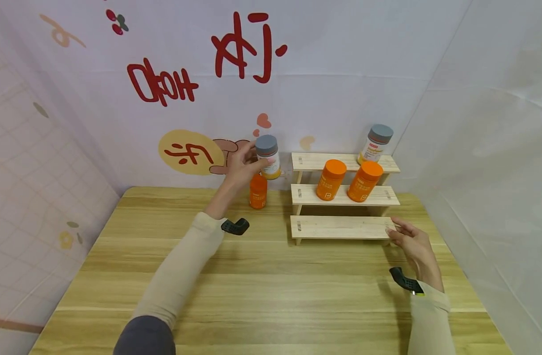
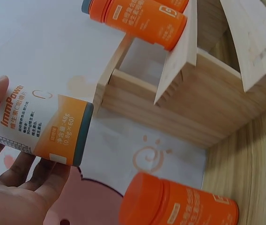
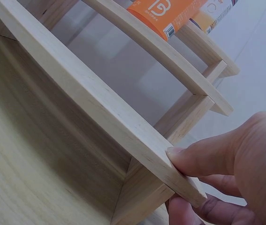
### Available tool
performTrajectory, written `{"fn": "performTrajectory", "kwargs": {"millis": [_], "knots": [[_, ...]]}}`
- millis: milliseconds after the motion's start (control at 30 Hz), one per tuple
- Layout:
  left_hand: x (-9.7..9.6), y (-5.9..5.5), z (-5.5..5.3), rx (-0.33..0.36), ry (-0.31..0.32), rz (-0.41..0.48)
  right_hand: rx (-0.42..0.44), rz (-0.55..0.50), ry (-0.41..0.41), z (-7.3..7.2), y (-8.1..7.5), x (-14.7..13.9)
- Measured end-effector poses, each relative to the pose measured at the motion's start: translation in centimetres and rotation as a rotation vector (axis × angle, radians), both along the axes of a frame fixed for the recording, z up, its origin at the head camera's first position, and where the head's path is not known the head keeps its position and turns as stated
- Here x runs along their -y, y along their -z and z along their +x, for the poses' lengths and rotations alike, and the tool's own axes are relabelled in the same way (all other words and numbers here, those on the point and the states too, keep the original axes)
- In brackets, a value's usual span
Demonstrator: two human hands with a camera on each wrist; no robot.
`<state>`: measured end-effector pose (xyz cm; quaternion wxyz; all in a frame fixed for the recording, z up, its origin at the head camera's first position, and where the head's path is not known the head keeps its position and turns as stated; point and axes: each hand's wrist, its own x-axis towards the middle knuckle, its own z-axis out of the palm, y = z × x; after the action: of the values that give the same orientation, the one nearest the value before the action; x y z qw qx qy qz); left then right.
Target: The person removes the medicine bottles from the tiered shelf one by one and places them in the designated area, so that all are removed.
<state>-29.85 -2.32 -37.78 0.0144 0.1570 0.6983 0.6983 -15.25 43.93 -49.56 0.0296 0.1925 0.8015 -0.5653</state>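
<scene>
I see a smooth table [image 1: 271,301], its yellow-brown wood grain running across the foreground at 6 o'clock, with a cream knit sleeve [image 1: 182,276] reaching over it from 7 o'clock. At 4 o'clock, the right hand [image 1: 415,244] pinches the end of the lowest board [image 1: 337,227] of a three-step stand, thumb on top and fingers beneath; my right wrist camera shows its pale, straight-edged timber.

Left of the stand, near the table's back edge, a small orange jar [image 1: 258,193] with a round, ridged-looking cap stands upright. At 12 o'clock, just above that jar in my head view, the left hand [image 1: 241,168] grips a cylindrical white jar [image 1: 271,164], thumb on one side and fingers curled round the other. Held in the air, it has a blue-grey lid, a printed label and a yellow-orange band.

At 3 o'clock, two orange jars [image 1: 329,185] stand side by side on the middle board [image 1: 306,195]. Farther back, toward 2 o'clock, a grey-lidded jar [image 1: 374,145] stands on the top board [image 1: 324,161]. Behind hangs a softly creased white backdrop [image 1: 342,98], its red brush-like characters [image 1: 267,54] at 12 o'clock.
</scene>
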Motion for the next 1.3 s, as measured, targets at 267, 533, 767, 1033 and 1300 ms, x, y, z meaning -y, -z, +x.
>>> {"fn": "performTrajectory", "kwargs": {"millis": [267, 533, 767, 1033, 1300], "knots": [[2.0, 0.5, 0.4, 0.006, -0.04, -0.017, 0.0, -0.003, -0.001, -0.2, -0.1, 0.2], [3.8, 1.6, 0.8, 0.03, -0.077, -0.022, -0.004, -0.038, 0.001, -0.1, 0.0, 0.0], [5.3, 2.9, 0.6, 0.02, -0.113, -0.016, 0.002, -0.019, 0.001, 0.0, -0.2, 0.1], [6.5, 4.2, 0.9, 0.044, -0.156, -0.054, -0.015, -0.024, -0.004, 0.1, -0.2, 0.2], [7.5, 5.6, 1.0, 0.077, -0.189, -0.083, -0.009, -0.02, 0.001, 0.1, -0.2, 0.1]]}}
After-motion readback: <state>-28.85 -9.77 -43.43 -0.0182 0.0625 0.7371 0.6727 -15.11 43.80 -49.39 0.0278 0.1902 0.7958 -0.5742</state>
